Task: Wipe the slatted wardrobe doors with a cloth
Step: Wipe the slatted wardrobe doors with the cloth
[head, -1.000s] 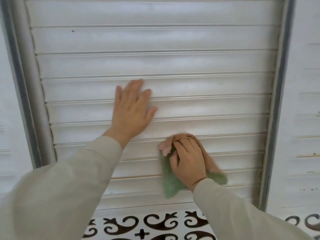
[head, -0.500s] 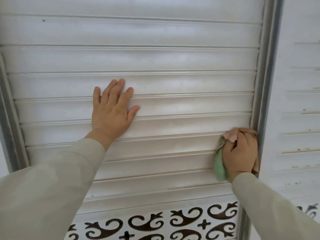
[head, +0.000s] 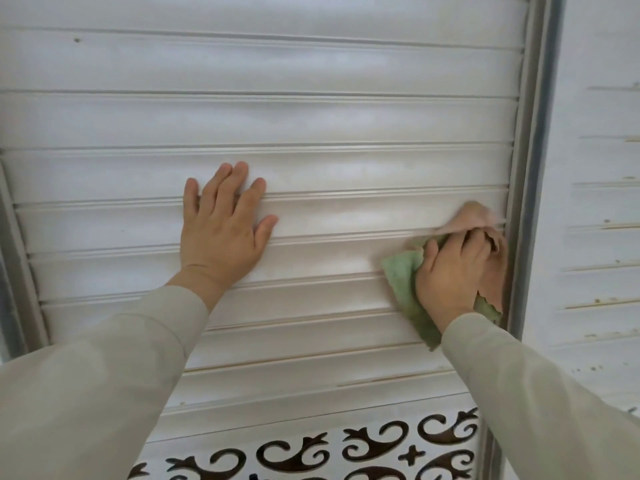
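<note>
Right hand [head: 453,271] is gripping the green-and-peach cloth [head: 405,282], pressing it on the slatted door [head: 346,126] beside the right frame [head: 526,202]. Left hand [head: 223,230] is lying flat, fingers straight, holding nothing.

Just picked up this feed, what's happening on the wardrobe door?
A person is wiping the slatted door. The right hand grips a green and pink cloth against the slats at the door's right edge, beside the frame. The left hand lies flat on the slats, fingers spread.
</note>
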`<state>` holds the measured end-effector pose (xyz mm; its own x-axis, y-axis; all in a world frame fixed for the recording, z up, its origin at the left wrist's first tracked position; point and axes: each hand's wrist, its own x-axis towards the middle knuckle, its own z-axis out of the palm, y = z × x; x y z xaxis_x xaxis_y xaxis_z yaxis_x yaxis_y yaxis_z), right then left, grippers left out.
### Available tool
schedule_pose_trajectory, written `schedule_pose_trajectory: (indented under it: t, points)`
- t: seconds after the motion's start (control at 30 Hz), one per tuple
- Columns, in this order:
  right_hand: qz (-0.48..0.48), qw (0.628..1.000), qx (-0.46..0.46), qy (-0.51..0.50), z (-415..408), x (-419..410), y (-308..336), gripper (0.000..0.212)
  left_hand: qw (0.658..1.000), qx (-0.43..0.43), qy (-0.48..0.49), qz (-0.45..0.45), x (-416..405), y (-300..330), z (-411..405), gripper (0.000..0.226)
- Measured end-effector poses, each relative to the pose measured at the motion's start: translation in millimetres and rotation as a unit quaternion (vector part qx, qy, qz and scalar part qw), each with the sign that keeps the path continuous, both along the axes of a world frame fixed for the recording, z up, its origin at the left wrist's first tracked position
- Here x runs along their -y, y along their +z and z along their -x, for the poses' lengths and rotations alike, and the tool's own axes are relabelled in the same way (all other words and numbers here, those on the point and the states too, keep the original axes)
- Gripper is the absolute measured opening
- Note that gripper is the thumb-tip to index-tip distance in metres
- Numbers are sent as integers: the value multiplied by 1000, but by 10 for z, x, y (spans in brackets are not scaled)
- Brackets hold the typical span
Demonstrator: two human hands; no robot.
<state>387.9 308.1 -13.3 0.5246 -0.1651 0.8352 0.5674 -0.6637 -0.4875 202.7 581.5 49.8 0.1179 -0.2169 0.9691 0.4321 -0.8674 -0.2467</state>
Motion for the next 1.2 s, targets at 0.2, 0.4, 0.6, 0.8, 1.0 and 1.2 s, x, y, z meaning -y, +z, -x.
schedule_pose_trajectory:
  t: [0.2, 0.4, 0.6, 0.8, 1.0, 1.2]
  points:
    - [208, 965, 148, 63, 629, -841, -254, 58, 1000, 7, 2, -8, -13, -4, -3, 50]
    - [169, 982, 63, 54, 421, -651, -589, 65, 1000, -3, 0, -12, -41, -13, 19, 50]
    - [-72, 987, -118, -78, 95, -13, -575, 54, 1000, -7, 0, -8, 2, -22, 1, 51]
    - [10, 970, -224, -97, 141, -192, -656, 49, 1000, -4, -3, -1, 71, -26, -82, 51]
    - [75, 983, -119, 118, 753, -543, -1180, 68, 1000, 6, -5, 2, 58, -48, -42, 50]
    - [-153, 969, -192, 20, 295, 126, -1004, 45, 1000, 7, 1, 7, 72, -50, -51, 50]
